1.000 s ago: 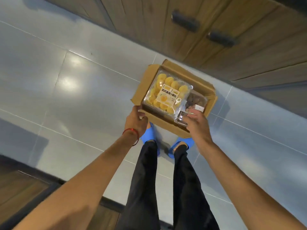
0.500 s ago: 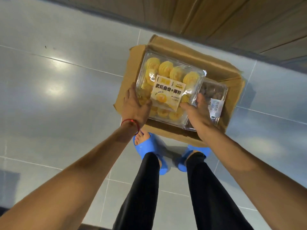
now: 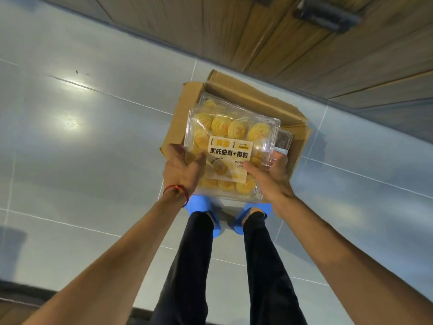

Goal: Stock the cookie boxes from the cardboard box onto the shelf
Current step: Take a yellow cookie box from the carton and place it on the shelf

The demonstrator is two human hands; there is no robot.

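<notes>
A clear plastic cookie box (image 3: pixel 230 137) full of yellow swirl cookies, with a cream label, is held up above the open cardboard box (image 3: pixel 182 116) on the floor. My left hand (image 3: pixel 181 171) grips its left near corner; a red string circles that wrist. My right hand (image 3: pixel 271 178) grips its right near edge. A second clear box (image 3: pixel 284 140) with dark cookies shows at the right, inside the cardboard box, mostly hidden by the lifted one. The shelf is out of view.
Grey glossy floor tiles (image 3: pixel 82 148) spread to the left and right. Wooden cabinet doors (image 3: pixel 269 36) with dark handles (image 3: pixel 325 16) stand just behind the cardboard box. My legs in black trousers and blue slippers (image 3: pixel 199 207) stand right below the box.
Both hands closed on the yellow cookie box and lifted it out of the cardboard box toward the camera. The view shifted closer over the box.
</notes>
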